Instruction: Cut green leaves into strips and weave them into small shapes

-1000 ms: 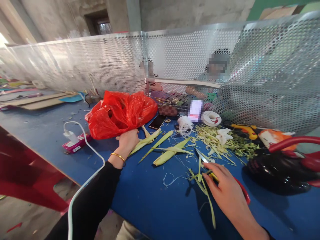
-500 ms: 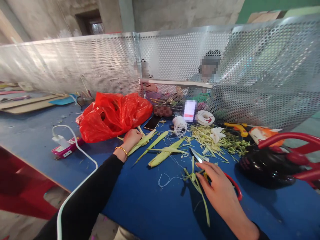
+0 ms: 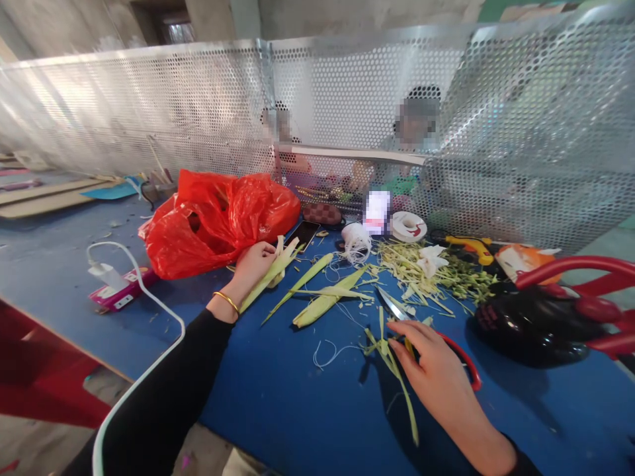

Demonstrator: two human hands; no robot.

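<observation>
My left hand [image 3: 252, 270], with a gold bangle at its wrist, is closed on pale green corn husk [image 3: 270, 272] beside the red plastic bag [image 3: 218, 221]. More husk leaves [image 3: 330, 301] lie on the blue table to its right. My right hand [image 3: 436, 373] pinches a small knotted bundle of husk strips [image 3: 383, 347] at its fingertips; one long strip hangs toward me. Scissors [image 3: 471, 367] with red handles lie partly hidden under that hand, their blade showing beyond the fingers. A loose pale thread [image 3: 330, 357] curls between my hands.
Behind the husks are a thread spool [image 3: 356, 241], lit phone [image 3: 377, 211], white tape roll [image 3: 409, 227], and husk scraps [image 3: 411, 271]. A black pot-like object with red handles [image 3: 530, 330] stands right. A white cable [image 3: 143, 377] crosses my left arm. People sit behind the perforated metal screen [image 3: 342, 86].
My left hand has moved slightly left and nearer the bag, with the husk in it shifting and showing more. My right hand and its strips look nearly unmoved. The view has tilted slightly.
</observation>
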